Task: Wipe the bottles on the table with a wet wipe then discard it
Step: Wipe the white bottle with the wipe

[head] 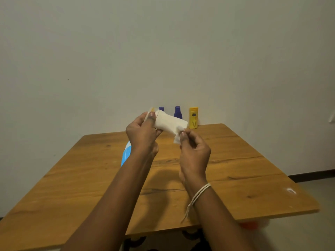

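At the centre of the frame, both hands hold a white wet wipe (170, 125) up above the wooden table (235, 171). The left hand (142, 133) has its fingers closed around the wipe's left end, and the right hand (194, 151) pinches its lower right corner between thumb and fingertips. Behind the wipe, by the wall, stand two purple bottles (178, 111) and a yellow bottle (193, 117). A blue packet (126, 153) shows beside the left forearm.

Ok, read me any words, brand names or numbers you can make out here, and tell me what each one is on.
Nothing here can be read.
Yellow bottle: a dark oval badge and a large V-shaped mark, wording too small and blurred.
Two blue bottles: no text visible.
Blue and white pack: mostly hidden behind the left hand, no legible print.
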